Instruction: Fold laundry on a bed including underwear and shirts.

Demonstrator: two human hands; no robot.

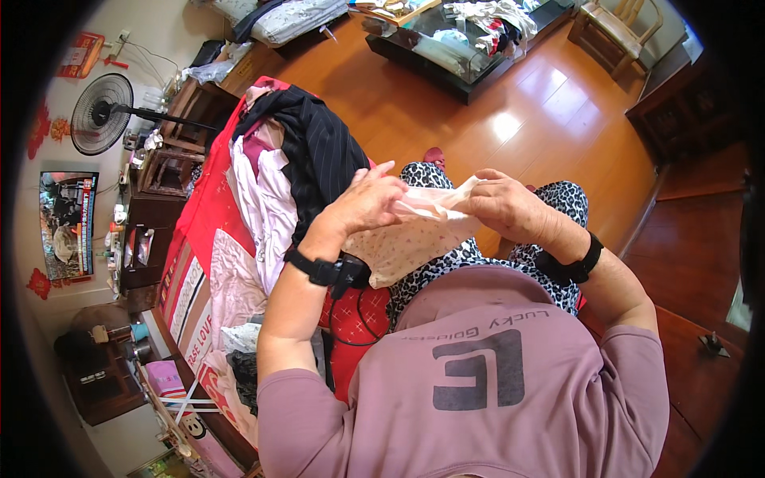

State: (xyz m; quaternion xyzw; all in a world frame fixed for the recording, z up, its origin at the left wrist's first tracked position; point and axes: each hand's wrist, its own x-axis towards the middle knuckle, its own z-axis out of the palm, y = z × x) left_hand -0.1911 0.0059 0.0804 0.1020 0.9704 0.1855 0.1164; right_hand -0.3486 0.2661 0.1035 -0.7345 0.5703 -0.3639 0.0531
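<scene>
I hold a pale cream garment with a small scattered print (414,245) stretched over my lap. My left hand (368,201) is closed on the left end of its whitish upper edge, one finger raised. Closed too, my right hand (502,203) pinches the right end of that edge between thumb and fingers. The lower part hangs toward my leopard-print trousers (558,203); its exact kind I cannot make out. Beside my left hand lies a black pinstriped garment (323,147), with a white-lilac garment (263,187) next to it.
The clothes lie on a red patterned cover (211,211) at my left, near a pale pink garment (235,271). A standing fan (102,114) and a screen (69,225) are farther left. Ahead, a dark low table (446,60) bears cloths; a wooden chair (610,36) stands far right.
</scene>
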